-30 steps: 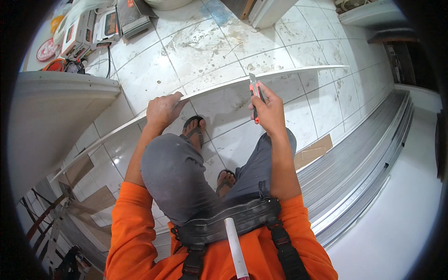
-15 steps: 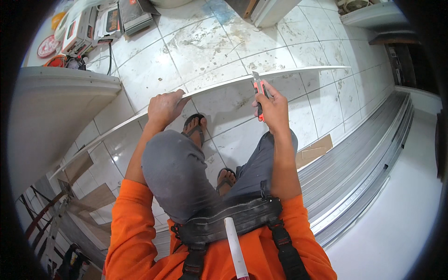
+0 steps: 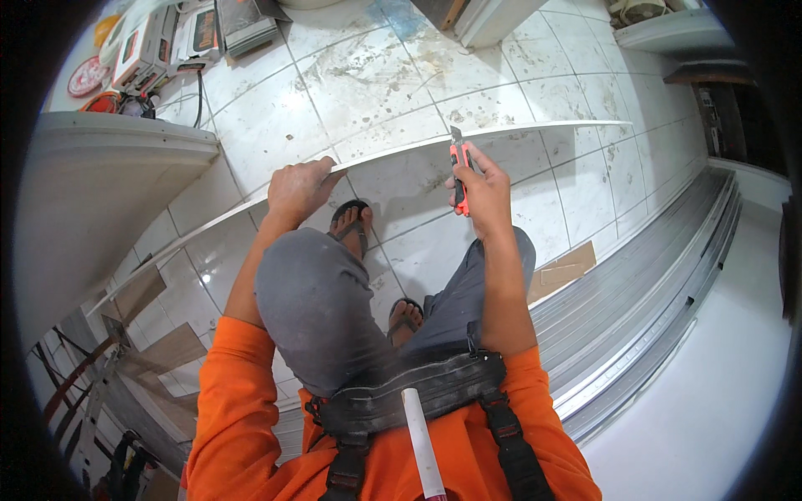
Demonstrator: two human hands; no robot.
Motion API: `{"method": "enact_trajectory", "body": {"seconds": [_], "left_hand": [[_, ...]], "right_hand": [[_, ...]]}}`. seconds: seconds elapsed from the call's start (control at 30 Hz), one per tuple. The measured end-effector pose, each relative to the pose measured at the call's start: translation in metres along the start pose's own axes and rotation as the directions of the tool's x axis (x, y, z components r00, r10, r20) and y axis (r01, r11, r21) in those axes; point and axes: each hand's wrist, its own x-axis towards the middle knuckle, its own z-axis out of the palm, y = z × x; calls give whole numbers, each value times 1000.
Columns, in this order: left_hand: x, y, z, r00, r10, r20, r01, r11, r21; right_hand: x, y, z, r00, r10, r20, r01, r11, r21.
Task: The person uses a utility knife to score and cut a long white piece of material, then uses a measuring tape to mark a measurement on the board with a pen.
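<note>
A long thin white strip [image 3: 395, 150] runs across the view above my knees, over the tiled floor. My left hand [image 3: 296, 188] grips it left of centre, fingers curled over its edge. My right hand [image 3: 489, 190] is closed on a red and black utility knife [image 3: 459, 175], held upright with its metal blade at the strip's edge; I cannot tell whether the blade touches it. My feet in black sandals [image 3: 351, 221] are below the strip.
A white ledge [image 3: 125, 167] stands left, with boxes [image 3: 138, 58] and clutter beyond it. A white frame [image 3: 484, 25] stands at the top. Long grey metal profiles [image 3: 643, 301] lie along the right, beside cardboard [image 3: 564, 267]. Plank pieces [image 3: 163, 363] lie lower left.
My hands, the strip and the knife sit very slightly higher and further right in the view, as does the floor around them. The knife's angle has shifted a little. Both grips are unchanged.
</note>
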Motion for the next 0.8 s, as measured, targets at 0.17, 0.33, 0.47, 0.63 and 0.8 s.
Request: {"method": "enact_trajectory", "body": {"seconds": [0.17,0.33,0.47,0.63,0.8], "left_hand": [[-2,-1,0,1000,3,-18,-3,1000,-10],[1,-1,0,999,-31,27,31,1000,4],[-1,-2,2,1000,-1,-18,0,1000,-28],[1,4,-8,997,-44,68,44,999,-10],[1,3,-9,998,-33,54,34,999,-18]], "right_hand": [[-7,-4,-5,999,28,36,-27,999,-28],[3,-2,-4,1000,15,1,-15,1000,-25],[-4,-4,4,999,40,20,-38,998,-52],[-2,-6,-3,998,42,42,-40,998,-49],[-4,-1,9,999,28,26,-26,998,-53]]}}
